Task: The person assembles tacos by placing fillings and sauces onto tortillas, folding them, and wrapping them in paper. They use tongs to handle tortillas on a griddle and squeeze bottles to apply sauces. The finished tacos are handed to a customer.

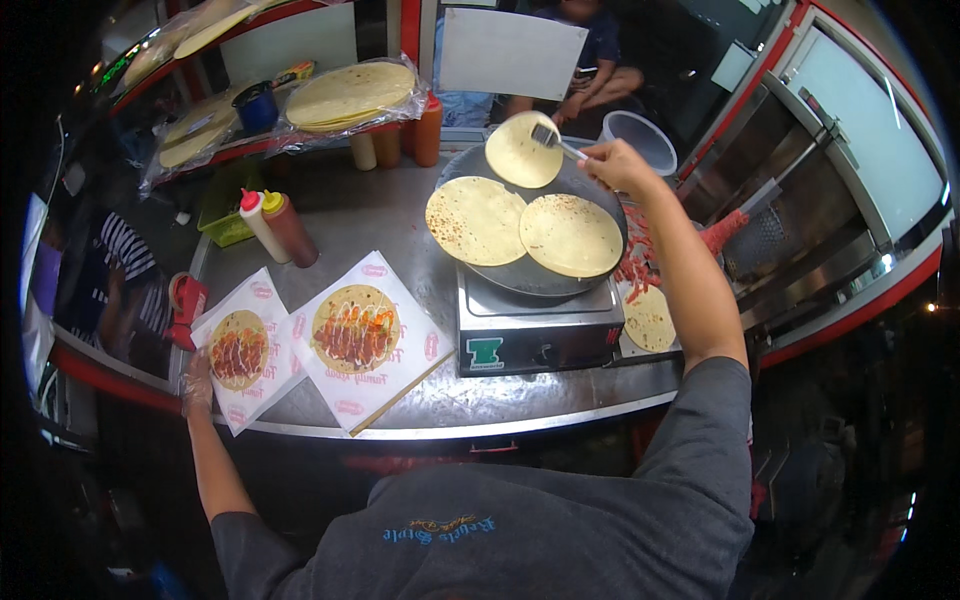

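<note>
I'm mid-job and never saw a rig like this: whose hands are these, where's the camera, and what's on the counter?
There is no robot, just a person's two hands. The one picture comes from a fisheye camera on their head, looking down. The right hand holds a utensil at the rearmost of three flatbreads; two lie on the pan. The left hand is at the edge of a paper bearing a topped flatbread; another such paper lies beside it. Bottles stand behind on the counter.

My left hand (197, 380) could cross bare worktop (370, 215) beyond the papers (350, 386); squeeze bottles (283, 230) flank it left, the pan (505, 279) right.
</note>
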A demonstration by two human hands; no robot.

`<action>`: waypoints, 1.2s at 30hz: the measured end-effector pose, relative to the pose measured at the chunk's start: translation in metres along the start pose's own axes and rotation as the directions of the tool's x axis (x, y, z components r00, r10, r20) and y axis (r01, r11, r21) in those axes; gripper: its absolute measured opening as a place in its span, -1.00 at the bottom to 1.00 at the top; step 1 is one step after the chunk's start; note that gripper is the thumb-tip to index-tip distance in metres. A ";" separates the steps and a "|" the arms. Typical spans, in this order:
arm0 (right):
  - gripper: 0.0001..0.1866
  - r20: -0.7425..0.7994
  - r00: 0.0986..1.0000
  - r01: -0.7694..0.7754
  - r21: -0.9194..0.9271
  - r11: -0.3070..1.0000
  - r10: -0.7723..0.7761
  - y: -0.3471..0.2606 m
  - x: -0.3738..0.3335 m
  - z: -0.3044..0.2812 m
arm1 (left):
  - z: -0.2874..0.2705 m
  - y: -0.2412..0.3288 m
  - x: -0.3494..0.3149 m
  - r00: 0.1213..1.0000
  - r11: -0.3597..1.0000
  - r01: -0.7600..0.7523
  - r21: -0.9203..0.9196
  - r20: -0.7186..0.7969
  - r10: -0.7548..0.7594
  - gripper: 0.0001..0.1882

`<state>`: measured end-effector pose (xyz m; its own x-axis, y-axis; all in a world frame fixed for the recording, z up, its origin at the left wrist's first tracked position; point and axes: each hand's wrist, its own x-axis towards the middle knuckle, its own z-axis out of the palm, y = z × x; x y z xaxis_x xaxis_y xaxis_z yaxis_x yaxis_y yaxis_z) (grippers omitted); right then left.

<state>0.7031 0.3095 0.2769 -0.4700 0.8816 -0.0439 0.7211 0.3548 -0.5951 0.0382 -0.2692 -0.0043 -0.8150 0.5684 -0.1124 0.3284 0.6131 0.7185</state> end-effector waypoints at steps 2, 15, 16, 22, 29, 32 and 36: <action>-0.49 -0.092 0.988 0.103 -0.176 0.979 -0.120 -0.021 -0.004 -0.018 | -0.001 0.003 -0.005 1.000 0.999 0.009 -0.039 -0.009 -0.009 -0.45; -0.56 -0.262 0.926 0.239 -0.155 0.959 -0.273 0.214 -0.122 0.009 | 0.006 -0.041 0.011 0.978 0.953 -0.207 -0.223 -0.063 0.197 -0.56; -0.48 -0.129 0.978 -0.180 -0.131 0.975 0.164 0.241 -0.125 0.011 | -0.001 -0.028 0.005 0.970 0.959 -0.243 -0.144 -0.025 0.242 -0.53; -0.56 -0.808 0.577 -0.484 -0.218 0.848 0.122 0.194 -0.141 0.031 | -0.037 0.013 0.011 0.774 0.793 -0.608 0.028 0.243 0.585 -0.77; -0.71 -0.449 0.826 0.386 0.008 0.923 -0.341 -0.126 -0.152 0.203 | -0.035 -0.011 0.036 0.632 0.632 -0.759 0.157 0.416 0.654 -0.64; -0.68 0.032 0.900 0.418 0.219 0.882 -0.435 -0.236 -0.129 0.345 | -0.034 -0.016 0.035 0.544 0.564 -0.824 0.053 0.354 0.761 -0.65; -0.40 0.077 0.860 0.508 -0.058 0.859 -0.504 -0.332 -0.058 0.503 | -0.029 -0.020 0.041 0.594 0.633 -0.774 0.011 0.358 0.720 -0.66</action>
<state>0.2351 -0.0156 0.0737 -0.8070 0.5556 0.2000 0.4101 0.7710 -0.4873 -0.0155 -0.2749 -0.0034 -0.0770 0.9757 0.2052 0.8441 -0.0457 0.5342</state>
